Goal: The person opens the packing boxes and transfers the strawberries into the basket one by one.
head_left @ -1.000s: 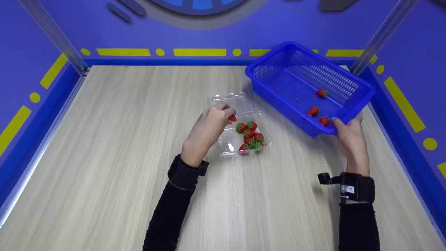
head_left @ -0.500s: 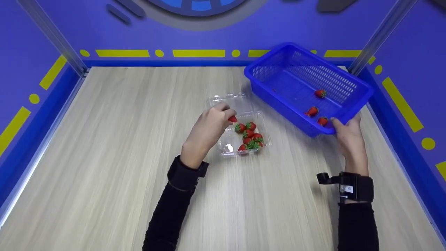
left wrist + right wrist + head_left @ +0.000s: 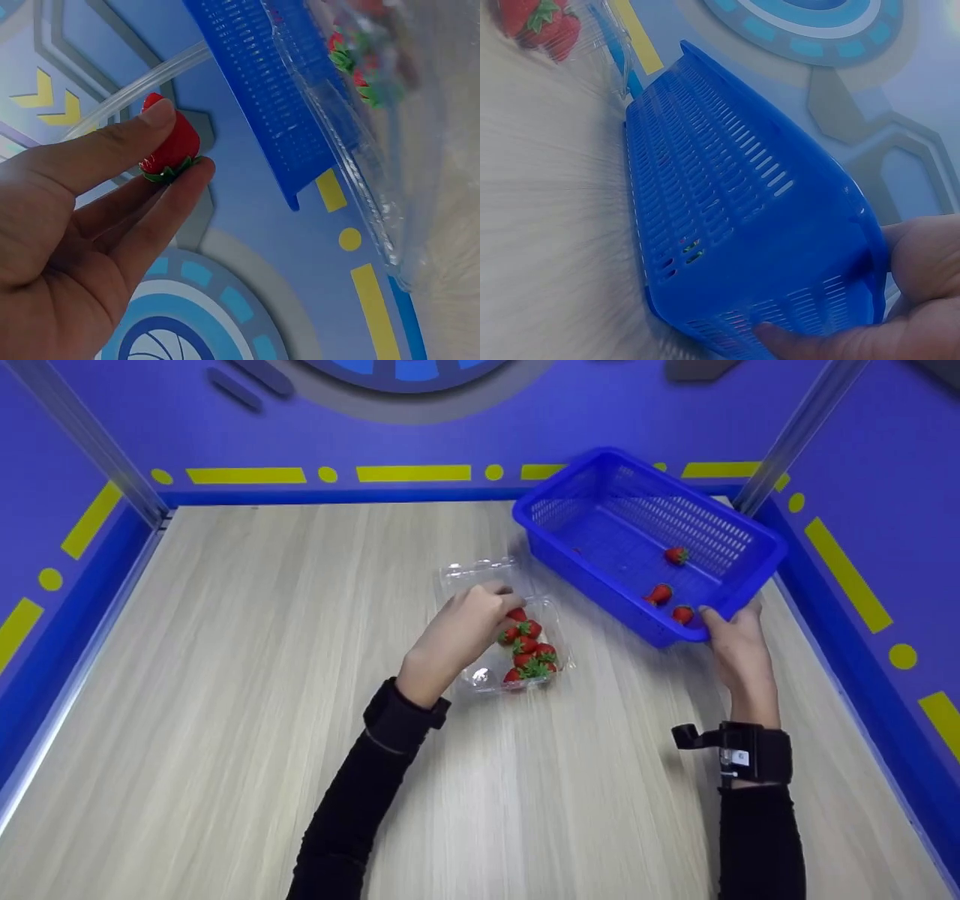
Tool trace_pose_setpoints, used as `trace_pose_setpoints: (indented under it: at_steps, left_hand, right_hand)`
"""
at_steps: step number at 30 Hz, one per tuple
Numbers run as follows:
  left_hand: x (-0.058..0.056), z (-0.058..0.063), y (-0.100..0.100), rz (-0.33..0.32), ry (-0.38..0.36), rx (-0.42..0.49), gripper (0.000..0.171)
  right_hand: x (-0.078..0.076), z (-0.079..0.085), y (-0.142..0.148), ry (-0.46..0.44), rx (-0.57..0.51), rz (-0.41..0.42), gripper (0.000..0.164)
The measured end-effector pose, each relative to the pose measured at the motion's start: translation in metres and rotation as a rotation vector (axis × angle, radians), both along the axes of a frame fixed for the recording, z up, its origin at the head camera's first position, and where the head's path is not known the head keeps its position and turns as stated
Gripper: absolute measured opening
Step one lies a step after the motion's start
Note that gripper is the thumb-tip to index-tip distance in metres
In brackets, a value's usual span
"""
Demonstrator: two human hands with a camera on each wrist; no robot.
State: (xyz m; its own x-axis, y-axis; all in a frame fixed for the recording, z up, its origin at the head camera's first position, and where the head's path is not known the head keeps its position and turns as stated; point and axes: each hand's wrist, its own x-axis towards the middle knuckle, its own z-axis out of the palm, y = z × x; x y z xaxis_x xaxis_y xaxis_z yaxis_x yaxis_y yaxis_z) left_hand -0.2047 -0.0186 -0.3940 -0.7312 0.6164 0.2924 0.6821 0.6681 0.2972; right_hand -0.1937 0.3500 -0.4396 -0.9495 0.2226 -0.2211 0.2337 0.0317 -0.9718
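Between thumb and fingers my left hand (image 3: 465, 630) pinches a strawberry (image 3: 174, 146), red with a green leafy cap. That hand is over the clear plastic clamshell box (image 3: 484, 679), whose lid lies open toward the back. Several strawberries (image 3: 525, 645) sit in the right part of the box. With the thumb over the rim, my right hand (image 3: 742, 656) grips the near right corner of a blue slotted plastic basket (image 3: 581, 577). A few strawberries (image 3: 660, 594) lie inside the basket toward its right end. The right wrist view shows the fingers against the basket's outer end wall.
The basket stands to the right of the clamshell box, near the back of a light wood table (image 3: 225, 675). Blue panels with yellow dashes (image 3: 412, 473) border the table at the back and both sides. Black wrist straps (image 3: 757, 754) sit on both arms.
The whole head view has shifted slightly left. My left hand, still pinching the strawberry, has moved a little right over the box, closer to the other strawberries. My right hand keeps its grip on the basket.
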Motion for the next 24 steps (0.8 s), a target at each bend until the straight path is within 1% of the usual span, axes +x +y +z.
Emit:
trace_pose_setpoints:
  at_steps: [1, 4, 8, 9, 12, 15, 16, 19, 21, 24]
  left_hand:
    - [-0.002, 0.003, 0.002, -0.008, -0.003, -0.004, 0.014]
    - [-0.009, 0.017, 0.013, -0.042, 0.015, -0.026, 0.015]
    - [-0.02, 0.039, 0.033, -0.1, 0.016, -0.016, 0.02]
    - [-0.024, 0.043, 0.04, -0.117, 0.009, 0.005, 0.02]
    - [-0.039, 0.052, 0.06, -0.148, -0.056, 0.046, 0.021]
    - [-0.059, 0.055, 0.079, -0.153, -0.126, 0.061, 0.021]
    - [-0.065, 0.056, 0.085, -0.144, -0.146, 0.046, 0.022]
    - [-0.08, 0.052, 0.104, -0.115, -0.164, 0.015, 0.021]
    - [-0.087, 0.048, 0.115, -0.094, -0.173, -0.002, 0.017]
    - [-0.091, 0.037, 0.131, -0.071, -0.206, 0.004, 0.011]
  right_hand:
    - [0.0, 0.0, 0.0, 0.005, -0.012, 0.002, 0.076]
    - [0.0, 0.002, -0.001, -0.01, 0.008, 0.005, 0.076]
    - [0.0, 0.003, 0.0, -0.051, 0.082, 0.003, 0.076]
    - [0.0, 0.003, 0.0, -0.048, 0.08, 0.004, 0.076]
    - [0.001, 0.004, -0.001, -0.043, 0.094, 0.005, 0.078]
    - [0.001, 0.004, -0.001, -0.035, 0.105, 0.005, 0.079]
    - [0.001, 0.003, -0.001, -0.034, 0.112, 0.006, 0.079]
    - [0.0, 0.001, 0.0, -0.024, 0.108, 0.003, 0.079]
    - [0.0, 0.0, 0.0, -0.013, 0.071, 0.001, 0.079]
    - [0.0, 0.001, -0.001, -0.009, 0.037, 0.001, 0.08]
